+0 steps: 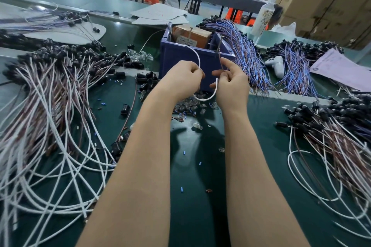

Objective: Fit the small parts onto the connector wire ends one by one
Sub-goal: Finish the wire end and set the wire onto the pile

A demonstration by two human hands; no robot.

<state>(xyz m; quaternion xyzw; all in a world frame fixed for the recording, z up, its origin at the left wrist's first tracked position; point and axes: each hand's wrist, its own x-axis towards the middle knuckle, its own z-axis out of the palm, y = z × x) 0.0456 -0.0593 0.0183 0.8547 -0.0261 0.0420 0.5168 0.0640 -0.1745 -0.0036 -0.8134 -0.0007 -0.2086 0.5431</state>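
**Both hands on one white wire, in front of the blue bin**

Open room: a bare strip of green table runs between the forearms. It is hemmed by a white and brown wire bundle on the left and another bundle on the right. The blue bin closes the far side, just behind the hands. Clear small parts lie heaped below the hands.

Left hand: raised, fingers curled, grip pinching the white wire, which arcs up to the bin rim.

Right hand: raised, near the left hand, grip closed on the wire's lower loop. A brown wire rises by its index finger.
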